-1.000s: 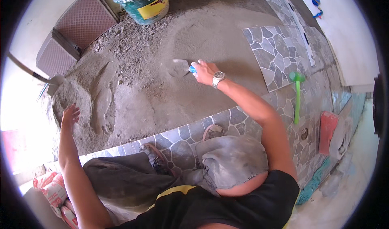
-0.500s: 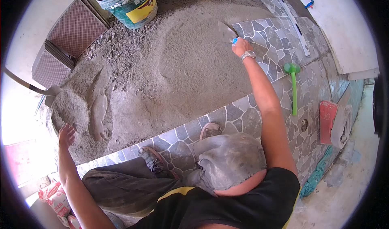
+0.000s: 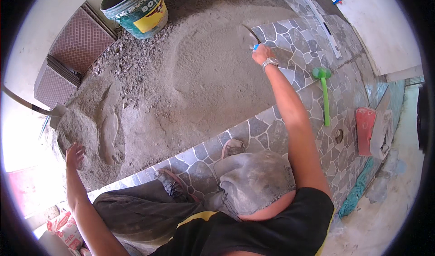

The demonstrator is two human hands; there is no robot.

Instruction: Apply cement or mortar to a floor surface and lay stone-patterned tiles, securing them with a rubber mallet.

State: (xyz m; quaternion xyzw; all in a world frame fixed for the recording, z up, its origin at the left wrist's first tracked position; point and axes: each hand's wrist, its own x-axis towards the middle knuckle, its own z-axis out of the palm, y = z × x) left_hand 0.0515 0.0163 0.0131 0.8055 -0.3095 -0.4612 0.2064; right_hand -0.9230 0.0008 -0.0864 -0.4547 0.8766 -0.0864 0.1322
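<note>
My right hand point(image 3: 263, 53) is closed around the blue handle of a trowel point(image 3: 256, 47), with the arm stretched far forward. The trowel is at the left edge of the laid stone-patterned tiles point(image 3: 282, 40), where they meet the smoothed grey sand or mortar bed point(image 3: 213, 56). Its blade blends into the grey and is hard to make out. At the far left, my left hand point(image 3: 75, 156) is empty with its fingers apart. It hovers over or beside the edge of a loose grey heap point(image 3: 79, 129); whether it touches the heap I cannot tell.
A green mallet point(image 3: 322, 73) and a long level point(image 3: 327, 31) lie on the tiles at right. A green bucket point(image 3: 131, 24) stands at the back, near stacked brown tiles point(image 3: 81, 34). A shovel point(image 3: 56, 112) rests at the left heap. A red-and-grey bag point(image 3: 365, 131) lies far right.
The whole view has shifted slightly. The trowel stays at the tile edge, but its blade's broad face, plain before, is now hardly visible. My left hand has barely moved.
</note>
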